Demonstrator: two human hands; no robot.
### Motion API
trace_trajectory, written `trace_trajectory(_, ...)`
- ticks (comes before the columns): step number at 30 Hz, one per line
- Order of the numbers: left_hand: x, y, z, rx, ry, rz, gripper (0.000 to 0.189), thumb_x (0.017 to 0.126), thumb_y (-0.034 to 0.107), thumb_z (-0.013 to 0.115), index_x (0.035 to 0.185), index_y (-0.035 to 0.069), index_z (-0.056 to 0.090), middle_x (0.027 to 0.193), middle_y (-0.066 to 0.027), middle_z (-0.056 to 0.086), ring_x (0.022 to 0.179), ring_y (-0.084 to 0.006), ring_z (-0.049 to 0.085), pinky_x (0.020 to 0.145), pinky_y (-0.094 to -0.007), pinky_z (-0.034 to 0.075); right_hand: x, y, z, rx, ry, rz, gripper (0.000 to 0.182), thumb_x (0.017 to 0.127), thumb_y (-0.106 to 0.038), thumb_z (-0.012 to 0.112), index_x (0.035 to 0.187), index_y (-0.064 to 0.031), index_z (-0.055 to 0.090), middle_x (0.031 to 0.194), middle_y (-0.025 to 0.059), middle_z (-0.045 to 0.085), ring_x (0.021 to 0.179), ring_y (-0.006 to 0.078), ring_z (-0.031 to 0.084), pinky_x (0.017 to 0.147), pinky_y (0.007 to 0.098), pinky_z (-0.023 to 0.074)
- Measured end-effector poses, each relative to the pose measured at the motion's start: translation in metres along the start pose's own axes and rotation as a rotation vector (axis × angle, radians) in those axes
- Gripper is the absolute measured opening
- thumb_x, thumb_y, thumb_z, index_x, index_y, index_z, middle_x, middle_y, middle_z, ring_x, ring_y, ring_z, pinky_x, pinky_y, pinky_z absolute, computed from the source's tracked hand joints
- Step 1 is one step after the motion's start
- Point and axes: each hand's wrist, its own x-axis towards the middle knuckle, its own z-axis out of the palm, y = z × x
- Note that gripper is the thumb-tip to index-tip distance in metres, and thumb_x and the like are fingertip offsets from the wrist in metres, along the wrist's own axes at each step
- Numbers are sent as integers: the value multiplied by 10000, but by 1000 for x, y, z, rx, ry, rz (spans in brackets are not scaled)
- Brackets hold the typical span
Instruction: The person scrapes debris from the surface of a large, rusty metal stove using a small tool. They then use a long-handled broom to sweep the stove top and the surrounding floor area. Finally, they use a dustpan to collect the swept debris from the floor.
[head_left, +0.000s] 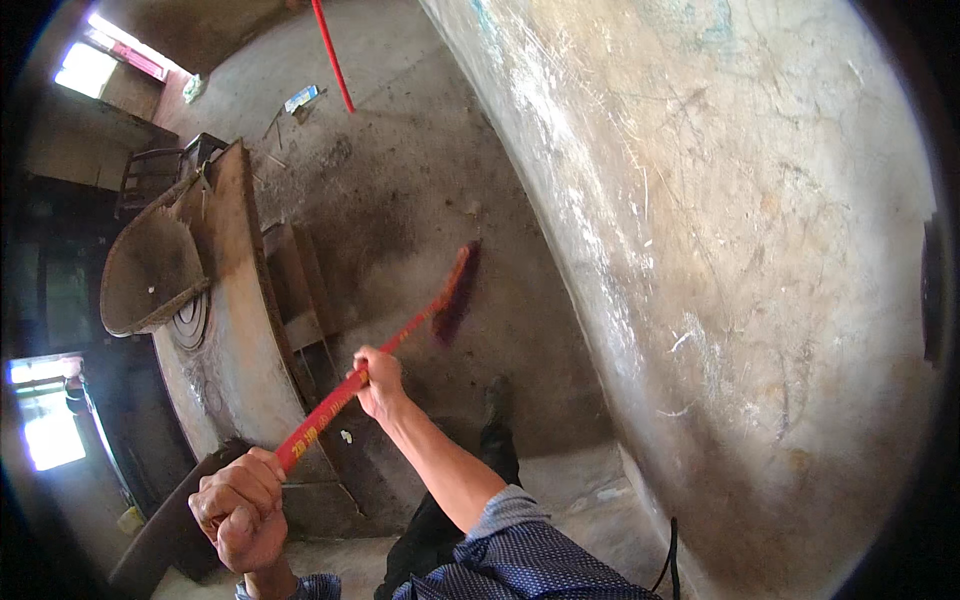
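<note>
A broom with a red handle (328, 417) slants across the view from lower left to upper right. My left hand (240, 510) is closed around its top end. Farther down the handle, my right hand (379, 382) grips it. Dark reddish bristles (456, 296) form the broom head, which is blurred and low over the grey concrete floor (525, 322). Whether the bristles touch the floor I cannot tell. My shoe (497, 397) stands on the floor just below the broom head.
A scuffed plaster wall (697, 247) runs along the right. At left, a woven scoop basket (154, 262) rests on a stove (240, 360) with ring plates. Beyond are a red pole (334, 60), a blue-and-white packet (301, 99) and a wooden chair (150, 176). A black cable (673, 555) hangs lower right.
</note>
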Motion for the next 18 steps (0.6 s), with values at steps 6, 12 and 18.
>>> trace_trajectory(6,-16,41,-7,-10,-517,125,348,814,217,542,524,105,385,473,-29,400,444,-158,387,508,-351,372,-34,12,4,83,-216,31,170,830,-134,587,686,-97,504,603,29,493,520,176,500,493,337,430)
trace_trajectory(12,-31,54,-64,-344,-280,119,292,773,162,552,529,75,419,499,-64,426,459,-201,416,546,-395,383,-104,28,-6,-25,10,-118,177,850,-129,608,710,-91,508,640,46,514,549,189,517,503,353,429)
trace_trajectory(18,-59,24,-107,-380,-274,-156,354,886,180,456,554,68,405,540,-83,446,494,-221,430,593,-418,397,-138,61,-82,-108,345,-255,167,839,-155,644,748,-91,520,672,46,545,522,188,532,428,378,432)
